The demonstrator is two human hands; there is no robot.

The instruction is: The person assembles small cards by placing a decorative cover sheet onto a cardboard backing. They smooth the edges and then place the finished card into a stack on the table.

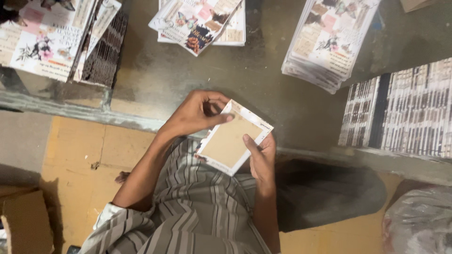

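Observation:
Both my hands hold a small rectangular pad (229, 141) over my lap, at the near edge of the table. Its brown cardboard face is turned up, with a white printed border folded around it. My left hand (195, 114) grips the pad's upper left corner, thumb on the brown face. From below right, my right hand (262, 159) supports it, thumb resting on the lower right edge. I wear a striped shirt (188, 211).
On the grey table (155, 75) lie stacks of floral printed sheets at the top left (42, 40), top middle (200, 21) and top right (329, 40). Rows of stacked pads (400, 110) fill the right. A cardboard box (26, 226) and a plastic bag (419, 226) sit on the yellow floor.

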